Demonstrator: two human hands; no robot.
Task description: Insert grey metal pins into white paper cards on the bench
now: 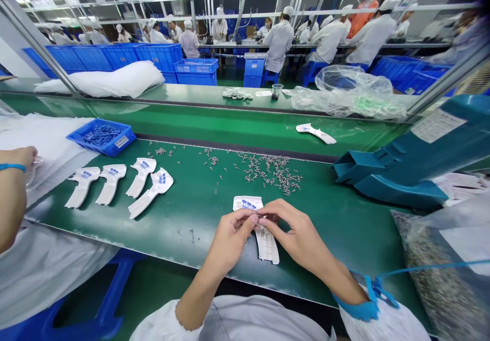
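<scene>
Quick shot from my head cam at the bench: my left hand [229,241] and right hand [300,236] are both up over the green conveyor belt [199,218], fingers curled in rather than spread, with the fingertips [253,219] of both hands coming together in a tight pinch. What's in the pinch is a tiny metal piece [259,223], I think, though it's mostly hidden and too small to be sure. Right under my hands, a white card [268,246] with blue parts [248,204] lies on the belt, and my fingers cover its middle. Just ahead of it is a loose spread of small metal bits [270,172], and off to my left are four more white cards [153,192] in a row, each with blue parts too. Another card [316,134] sits farther up on the next belt. To my right there's a teal chute [394,170] and a clear bag of metal bits [440,274], and I've got a blue wrist strap [363,305] on my right wrist. The person beside me has an arm [11,193] at the left edge, near a blue crate [101,137], and a row of co-workers [325,40] in white coats and caps sits across the room.
</scene>
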